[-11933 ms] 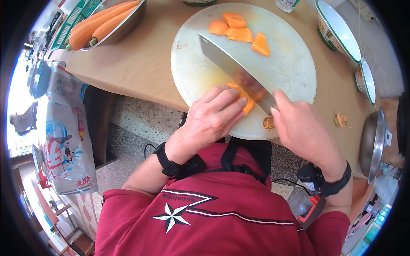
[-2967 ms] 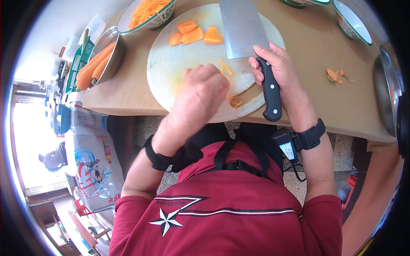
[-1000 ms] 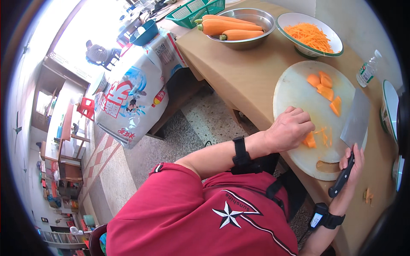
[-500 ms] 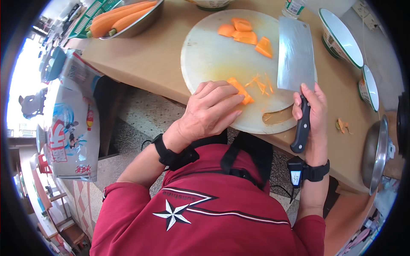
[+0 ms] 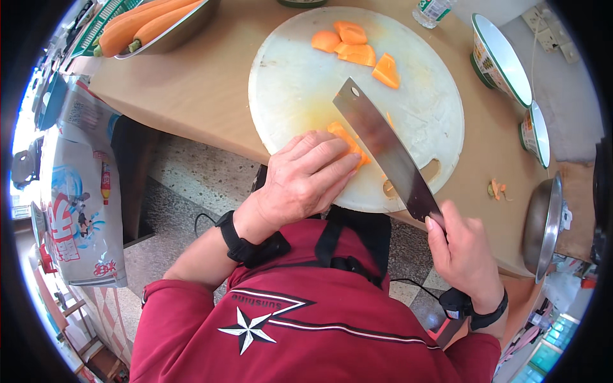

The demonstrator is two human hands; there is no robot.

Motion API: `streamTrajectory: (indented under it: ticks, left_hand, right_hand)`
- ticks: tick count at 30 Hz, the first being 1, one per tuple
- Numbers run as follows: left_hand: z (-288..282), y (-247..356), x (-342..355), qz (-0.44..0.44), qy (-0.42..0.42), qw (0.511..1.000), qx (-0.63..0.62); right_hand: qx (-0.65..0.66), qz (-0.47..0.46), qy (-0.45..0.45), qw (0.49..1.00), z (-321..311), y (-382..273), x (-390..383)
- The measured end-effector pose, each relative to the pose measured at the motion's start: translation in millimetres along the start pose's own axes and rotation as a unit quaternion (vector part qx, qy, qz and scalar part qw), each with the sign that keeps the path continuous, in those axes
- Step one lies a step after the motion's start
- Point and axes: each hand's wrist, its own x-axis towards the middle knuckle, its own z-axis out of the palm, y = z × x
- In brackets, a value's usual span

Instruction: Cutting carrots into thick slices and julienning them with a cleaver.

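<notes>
My left hand (image 5: 306, 175) is closed on a cut carrot piece (image 5: 345, 137), pressing it to the near part of a round white cutting board (image 5: 274, 76). In my right hand (image 5: 463, 249) is a cleaver (image 5: 386, 147), gripped by its handle, which the fingers mostly hide. Its blade stands nearly on edge and slants up and left across the board, just right of the carrot piece. Whether the edge touches the board, I cannot tell. Several carrot chunks (image 5: 355, 54) lie at the board's far side. The blade covers most of the area right of my fingertips.
A metal bowl of whole carrots (image 5: 147, 29) stands at the far left of the table (image 5: 191, 83). Along the right are a plastic bottle (image 5: 433, 11), a larger bowl (image 5: 504, 60), a smaller bowl (image 5: 537, 134), carrot scraps (image 5: 497, 189) and a metal basin (image 5: 543, 220). A bag (image 5: 83, 191) hangs left.
My right hand has moved nearer to me and turned the cleaver from broad side up to nearly edge-on. Its blade now stands beside the carrot piece and hides most shreds. The view has shifted.
</notes>
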Motion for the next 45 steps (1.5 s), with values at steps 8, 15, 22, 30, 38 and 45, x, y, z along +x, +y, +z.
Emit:
streamTrajectory:
  ticks: [8,15,22,30,38,45]
  left_hand:
    - [1,0,0,-0.021,-0.005,1.000,-0.012]
    - [0,-1,1,-0.008,-0.017,1.000,0.008]
    - [-7,2,4,-0.026,-0.039,0.999,0.008]
    - [-2,1,5,-0.024,-0.030,0.999,0.012]
    - [-5,1,4,-0.025,-0.035,0.999,0.010]
    - [-5,2,2,-0.028,-0.043,0.999,0.007]
  right_hand:
    - [-0.039,-0.010,-0.006,0.999,4,-1,-5]
    - [-0.174,-0.079,0.005,0.982,15,-7,-13]
    - [-0.264,-0.101,0.010,0.959,26,-15,-17]
    - [-0.286,-0.082,0.002,0.955,30,-25,-17]
    - [-0.253,-0.081,-0.005,0.964,26,-27,-19]
    - [-0.316,-0.077,0.002,0.946,29,-31,-20]
